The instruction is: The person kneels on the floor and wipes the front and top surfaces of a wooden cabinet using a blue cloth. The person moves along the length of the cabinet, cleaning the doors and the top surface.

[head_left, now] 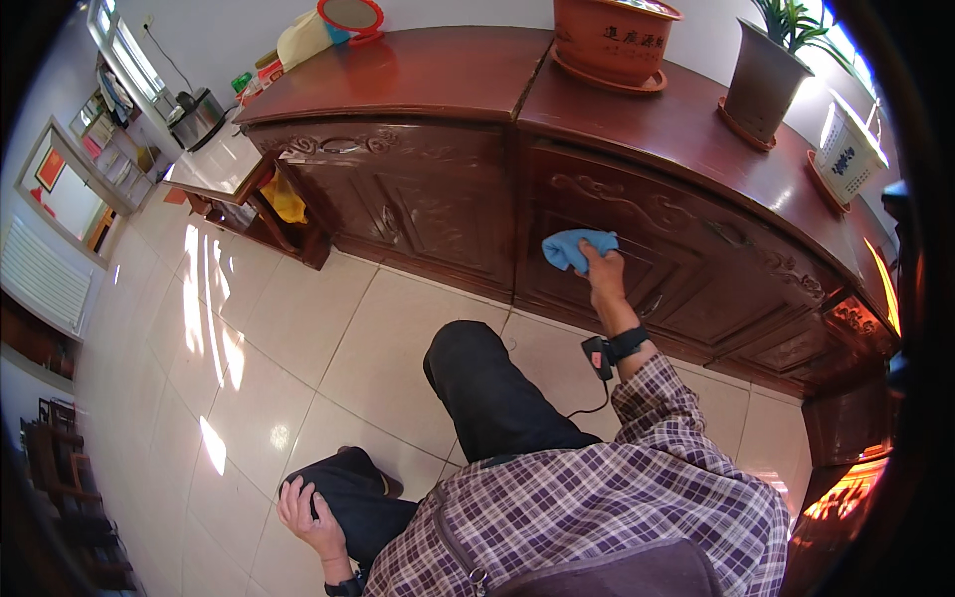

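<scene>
My right hand presses a folded light-blue cloth against the carved front of a dark red-brown wooden cabinet. The cloth touches the door panel just below a carved scroll. A black band with a small wired device is on my right wrist. Resting on my dark-trousered left knee, my left hand has its fingers spread and holds nothing.
On the cabinet top stand a terracotta pot, a dark tapered plant pot and a white planter. A round red-framed mirror is at the back left. A low side table adjoins the cabinet above the tiled floor.
</scene>
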The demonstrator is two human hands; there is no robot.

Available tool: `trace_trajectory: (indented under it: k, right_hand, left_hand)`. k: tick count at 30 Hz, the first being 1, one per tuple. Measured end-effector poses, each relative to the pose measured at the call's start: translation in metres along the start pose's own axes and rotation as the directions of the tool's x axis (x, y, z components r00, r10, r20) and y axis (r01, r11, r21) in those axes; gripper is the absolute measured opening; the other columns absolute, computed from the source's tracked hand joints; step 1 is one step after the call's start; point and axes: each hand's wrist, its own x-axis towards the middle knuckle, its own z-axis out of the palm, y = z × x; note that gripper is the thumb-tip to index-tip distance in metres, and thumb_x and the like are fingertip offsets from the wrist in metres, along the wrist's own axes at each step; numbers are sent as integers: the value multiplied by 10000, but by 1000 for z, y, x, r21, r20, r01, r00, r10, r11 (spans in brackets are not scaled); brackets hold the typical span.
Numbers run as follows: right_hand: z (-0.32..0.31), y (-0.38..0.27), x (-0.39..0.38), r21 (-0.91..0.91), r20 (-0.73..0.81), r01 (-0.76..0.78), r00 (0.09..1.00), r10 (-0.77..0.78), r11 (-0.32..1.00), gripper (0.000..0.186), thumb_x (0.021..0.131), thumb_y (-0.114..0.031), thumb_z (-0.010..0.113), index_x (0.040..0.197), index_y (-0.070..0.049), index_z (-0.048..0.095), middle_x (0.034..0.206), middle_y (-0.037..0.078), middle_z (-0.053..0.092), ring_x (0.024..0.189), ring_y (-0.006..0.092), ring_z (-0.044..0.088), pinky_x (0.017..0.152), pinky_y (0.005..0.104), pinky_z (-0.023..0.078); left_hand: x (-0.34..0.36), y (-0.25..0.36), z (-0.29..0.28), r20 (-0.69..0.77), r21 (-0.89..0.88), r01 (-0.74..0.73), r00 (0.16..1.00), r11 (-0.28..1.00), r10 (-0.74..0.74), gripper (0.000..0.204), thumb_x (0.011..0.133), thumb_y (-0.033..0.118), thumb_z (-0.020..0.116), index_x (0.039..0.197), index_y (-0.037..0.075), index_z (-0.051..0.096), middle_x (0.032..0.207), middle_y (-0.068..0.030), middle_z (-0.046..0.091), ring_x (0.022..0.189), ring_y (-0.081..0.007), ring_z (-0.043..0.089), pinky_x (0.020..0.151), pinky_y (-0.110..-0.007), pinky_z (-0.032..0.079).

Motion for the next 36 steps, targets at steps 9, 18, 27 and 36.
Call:
trace_trajectory:
  k: [9, 18, 27, 36]
  right_hand:
    - [35, 135, 46, -374, -151, -15, 987, -45, 927, 438, 820, -301, 782, 795, 121, 666, 723, 194, 686, 694, 275, 672, 671, 419, 501]
    - [19, 241, 49, -462, -272, -223, 957, 102, 858, 409, 859, -255, 759, 985, 127, 686, 903, 308, 694, 810, 407, 693, 677, 517, 499]
    - [25, 245, 58, -81, -224, -547, 824, 520, 833, 352, 923, -195, 700, 1168, 30, 584, 1004, 168, 609, 815, 329, 625, 562, 446, 534]
    - [30, 101, 32, 35, 36, -356, 934, 355, 934, 272, 942, -213, 696, 1098, -7, 609, 1031, 87, 635, 833, 222, 644, 635, 353, 583]
  left_hand:
    - [-14, -6, -10, -9, 12, 67, 998, 998, -67, 163, 861, 15, 606, 994, -14, 696, 1235, -141, 670, 1255, -388, 531, 1119, -513, 338]
    - [-23, -9, -19, -9, 71, 93, 996, 993, -93, 154, 889, 44, 593, 995, -10, 691, 1232, -146, 671, 1245, -403, 528, 1107, -529, 342]
    - [-21, -8, -18, -6, 78, 68, 998, 995, -68, 159, 901, 57, 598, 1007, -7, 697, 1239, -143, 671, 1250, -396, 531, 1102, -518, 348]
    - [-16, -5, -15, 20, 71, 76, 997, 995, -78, 168, 896, 39, 592, 1009, -26, 698, 1244, -140, 667, 1257, -389, 529, 1114, -517, 344]
